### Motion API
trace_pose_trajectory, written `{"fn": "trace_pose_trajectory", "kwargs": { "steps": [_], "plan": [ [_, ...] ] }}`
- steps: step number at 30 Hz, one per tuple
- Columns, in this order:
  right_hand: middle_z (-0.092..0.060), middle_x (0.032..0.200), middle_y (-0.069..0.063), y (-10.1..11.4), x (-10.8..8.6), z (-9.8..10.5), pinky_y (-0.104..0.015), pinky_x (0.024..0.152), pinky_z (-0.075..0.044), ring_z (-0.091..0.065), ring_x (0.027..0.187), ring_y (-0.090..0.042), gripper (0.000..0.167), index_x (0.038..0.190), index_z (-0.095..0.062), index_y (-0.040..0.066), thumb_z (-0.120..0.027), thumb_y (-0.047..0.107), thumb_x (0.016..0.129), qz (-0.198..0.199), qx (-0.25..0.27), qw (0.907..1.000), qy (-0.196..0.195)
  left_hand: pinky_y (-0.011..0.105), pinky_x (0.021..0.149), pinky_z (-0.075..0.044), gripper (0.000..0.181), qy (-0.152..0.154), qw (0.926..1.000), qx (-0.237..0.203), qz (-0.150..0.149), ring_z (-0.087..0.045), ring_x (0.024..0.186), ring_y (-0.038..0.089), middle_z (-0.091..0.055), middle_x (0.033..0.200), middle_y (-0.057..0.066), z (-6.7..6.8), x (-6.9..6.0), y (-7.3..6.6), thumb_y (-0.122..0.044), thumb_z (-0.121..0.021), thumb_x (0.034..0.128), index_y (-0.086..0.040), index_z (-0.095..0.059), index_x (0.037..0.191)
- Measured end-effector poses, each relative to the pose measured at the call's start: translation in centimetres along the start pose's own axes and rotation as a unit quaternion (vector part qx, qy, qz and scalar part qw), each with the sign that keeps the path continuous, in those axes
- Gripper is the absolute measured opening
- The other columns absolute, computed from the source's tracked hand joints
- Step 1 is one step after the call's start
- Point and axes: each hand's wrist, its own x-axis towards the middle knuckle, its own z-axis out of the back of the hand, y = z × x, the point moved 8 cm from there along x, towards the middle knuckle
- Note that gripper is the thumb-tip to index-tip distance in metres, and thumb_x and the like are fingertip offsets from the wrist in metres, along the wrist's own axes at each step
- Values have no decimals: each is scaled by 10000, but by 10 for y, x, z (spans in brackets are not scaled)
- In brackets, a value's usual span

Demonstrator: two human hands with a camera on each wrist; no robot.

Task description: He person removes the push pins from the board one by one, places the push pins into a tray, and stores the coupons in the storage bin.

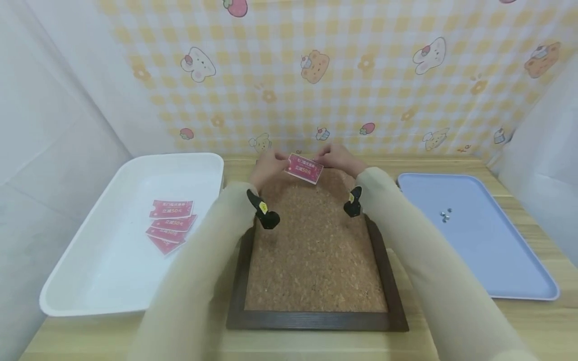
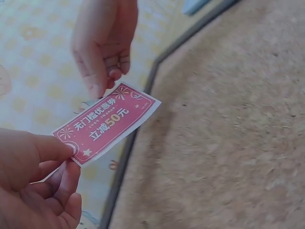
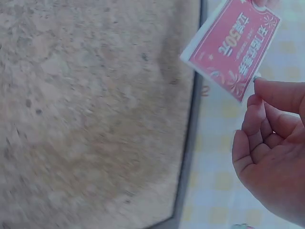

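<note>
Above the far edge of the cork board [image 1: 316, 245], a pink paper coupon [image 1: 304, 168] is held up at a tilt. My left hand [image 1: 269, 168] pinches its left end between thumb and fingers, as the left wrist view shows of the same coupon [image 2: 107, 124]. By the coupon's upper right edge is my right hand [image 1: 340, 159]. In the right wrist view, the thumb and forefinger of this right hand [image 3: 274, 138] meet around a tiny dark thumbtack [image 3: 255, 79], mostly hidden by the fingertips.
To the left, a white tray [image 1: 104, 260] holds several overlapping pink coupons [image 1: 171, 209]. A blue tray [image 1: 487, 250] on the right carries several small silvery thumbtacks [image 1: 445, 216]. Behind the board hangs a yellow checked cloth [image 1: 271, 65]. Dark wood frames the cork.
</note>
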Motion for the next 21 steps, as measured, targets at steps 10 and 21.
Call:
{"fn": "trace_pose_trajectory", "kwargs": {
  "steps": [10,21],
  "plan": [
    [-587,1080,-180,25,-18,24,-414,847,-427,-528,965,-278,262,1031,-637,-62,-573,157,902,436,-203,9986,229,351,822,-436,288,-352,9966,643,-389,-511,1044,274,-563,1128,163,46,-14,-17,-136,-571,874,15,-611,1115],
    [-600,962,-128,22,-39,55,-415,820,-419,-520,891,-239,220,983,-629,-28,-576,170,903,449,-253,9985,193,421,889,-408,355,-308,9936,1023,-375,-517,1058,309,-567,1161,204,97,-45,-22,-189,-551,900,18,-558,1188]
  ]
}}
